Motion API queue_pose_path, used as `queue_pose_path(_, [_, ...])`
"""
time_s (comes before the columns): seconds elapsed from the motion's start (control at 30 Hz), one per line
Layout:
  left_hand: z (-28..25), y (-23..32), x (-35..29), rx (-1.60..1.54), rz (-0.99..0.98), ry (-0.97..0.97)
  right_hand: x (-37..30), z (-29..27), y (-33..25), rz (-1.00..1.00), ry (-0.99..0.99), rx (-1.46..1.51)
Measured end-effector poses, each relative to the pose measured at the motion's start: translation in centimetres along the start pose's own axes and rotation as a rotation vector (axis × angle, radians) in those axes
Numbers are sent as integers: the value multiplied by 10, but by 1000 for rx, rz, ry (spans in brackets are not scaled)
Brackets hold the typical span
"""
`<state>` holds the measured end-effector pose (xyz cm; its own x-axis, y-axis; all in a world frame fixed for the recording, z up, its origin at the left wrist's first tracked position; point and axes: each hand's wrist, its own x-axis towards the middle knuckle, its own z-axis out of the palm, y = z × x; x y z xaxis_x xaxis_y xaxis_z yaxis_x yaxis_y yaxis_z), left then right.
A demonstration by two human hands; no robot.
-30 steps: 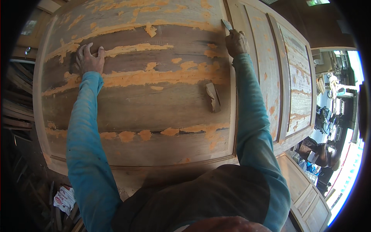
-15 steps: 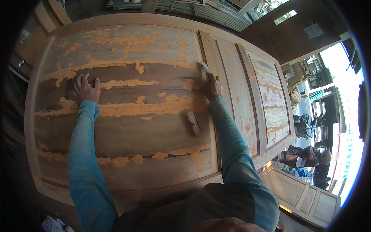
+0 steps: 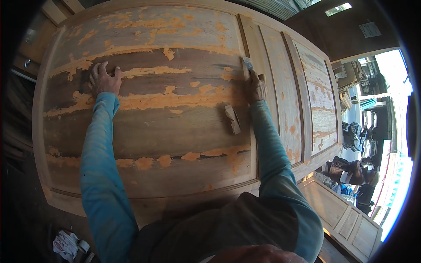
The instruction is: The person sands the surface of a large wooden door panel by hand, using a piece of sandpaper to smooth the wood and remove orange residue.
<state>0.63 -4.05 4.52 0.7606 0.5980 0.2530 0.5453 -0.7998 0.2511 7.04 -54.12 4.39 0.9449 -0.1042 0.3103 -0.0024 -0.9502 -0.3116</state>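
Observation:
A large wooden door (image 3: 144,125) lies flat before me, its panel streaked with orange filler (image 3: 151,101). My left hand (image 3: 104,80) rests on the panel at the left, fingers apart and bent, with nothing in it. At the panel's right edge, my right hand (image 3: 257,87) is wrapped round a putty knife (image 3: 247,64). The knife's blade points away from me, beside the raised wood strip; its handle is mostly hidden in the fingers. Between me and the right hand, a curled tan piece of what looks like sandpaper (image 3: 232,119) lies on the panel.
Raised strips (image 3: 296,94) cross the door's right part. A dark brown board (image 3: 340,33) stands at the far right. Another panelled door (image 3: 346,219) lies at the lower right, near a person (image 3: 351,171). A white printed bag (image 3: 66,245) is on the floor at the lower left.
The whole view has shifted, so the door sits higher and further right in it. My right hand and the putty knife have come slightly nearer me along the panel edge. My left hand stays put.

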Motion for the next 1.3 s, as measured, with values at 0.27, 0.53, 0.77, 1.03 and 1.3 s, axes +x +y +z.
queue_pose_path(0.27, [2, -3, 1, 29, 6, 15, -2, 3, 4, -42, 10, 18])
queue_pose_path(0.53, [1, 0, 0, 4, 20, 33, 7, 7, -4, 37, -53, -29])
queue_pose_path(0.77, [2, -3, 1, -43, 27, 51, 2, 0, -10, 86, -113, -11])
queue_pose_path(1.03, [2, -5, 1, -13, 27, 75, 16, 4, -29, 29, -98, -57])
queue_pose_path(1.3, [13, -8, 4, 15, 44, 69, 35, 8, -26, 92, -183, -48])
